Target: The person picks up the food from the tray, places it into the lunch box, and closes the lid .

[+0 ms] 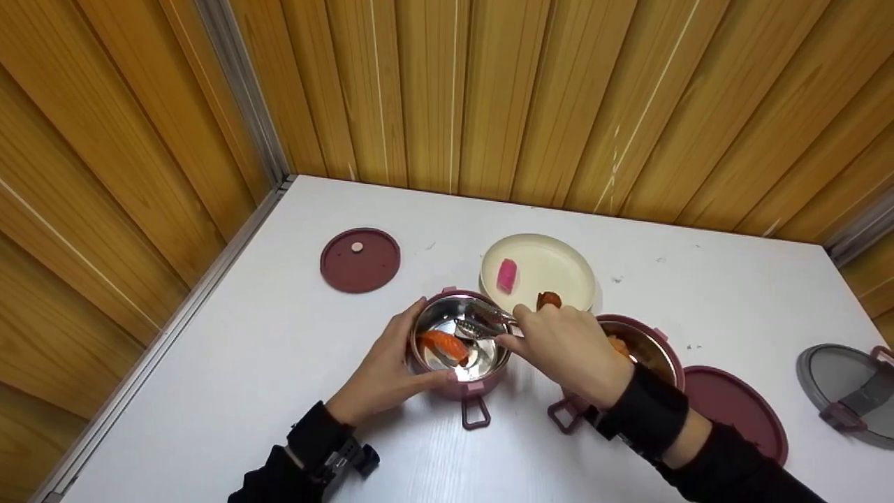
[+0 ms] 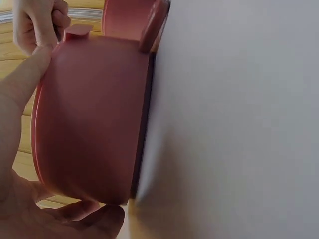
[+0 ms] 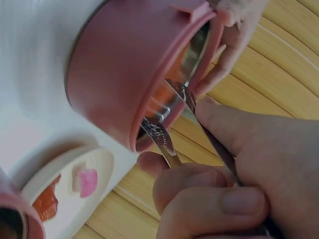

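Note:
My left hand (image 1: 387,374) grips a round maroon lunch pot (image 1: 491,383) with a steel lining, thumb near the front rim and fingers along its left side. An orange sushi-like piece (image 1: 445,344) lies inside it. Metal serving tongs (image 1: 482,327) are in my right hand (image 1: 569,346), their tips inside the pot just right of that piece. In the right wrist view the tong tips (image 3: 159,137) stand apart, with orange showing beyond them. Outside the pot, the left fingers (image 2: 94,219) wrap its wall in the left wrist view.
Behind the pot, a cream plate (image 1: 555,262) bears a pink piece (image 1: 507,276) and a reddish-brown piece (image 1: 549,300). A second maroon pot (image 1: 662,349) with orange food stands under my right forearm. Maroon lids (image 1: 360,269) lie left and right; a grey see-through lid (image 1: 821,377) lies far right.

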### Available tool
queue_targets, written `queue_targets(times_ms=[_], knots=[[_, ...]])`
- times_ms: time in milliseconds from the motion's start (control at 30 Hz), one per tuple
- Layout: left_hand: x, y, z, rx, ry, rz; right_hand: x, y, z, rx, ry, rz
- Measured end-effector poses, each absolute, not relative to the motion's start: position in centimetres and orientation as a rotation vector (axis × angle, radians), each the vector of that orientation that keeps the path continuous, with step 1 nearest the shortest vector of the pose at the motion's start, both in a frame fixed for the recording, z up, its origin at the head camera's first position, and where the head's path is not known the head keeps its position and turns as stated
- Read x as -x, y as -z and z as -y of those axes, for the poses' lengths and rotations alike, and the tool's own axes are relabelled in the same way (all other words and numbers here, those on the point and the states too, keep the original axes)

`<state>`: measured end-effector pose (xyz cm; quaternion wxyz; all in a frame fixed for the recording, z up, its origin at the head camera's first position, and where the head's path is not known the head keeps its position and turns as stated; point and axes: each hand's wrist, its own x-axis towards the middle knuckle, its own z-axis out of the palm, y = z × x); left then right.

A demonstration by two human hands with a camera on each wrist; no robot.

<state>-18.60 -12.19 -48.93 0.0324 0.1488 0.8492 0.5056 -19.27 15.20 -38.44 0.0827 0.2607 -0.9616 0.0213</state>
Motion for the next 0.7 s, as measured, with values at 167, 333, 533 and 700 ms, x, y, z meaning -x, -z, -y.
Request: queue_targets(times_ms=[167, 333, 533, 700], knots=[[19.8, 46.9, 12.8, -0.436, -1.512, -2.656, 19.2, 37.4, -16.4, -0.752, -0.116, 2.869], [22.1, 44.4, 13.1, -0.489, -1.443, -2.693, 19.7, 36.5, -17.7, -0.671, -0.167, 2.932], [25.7, 42.0, 12.7, -0.525, -1.32, -2.681, 20.7, 36.0, -19.2, -0.554, -0.206, 3.041], [28.9, 40.8, 11.5, -0.551, -1.171, -2.702, 21.5, 36.0, -20.3, -0.492, -0.205, 3.063]])
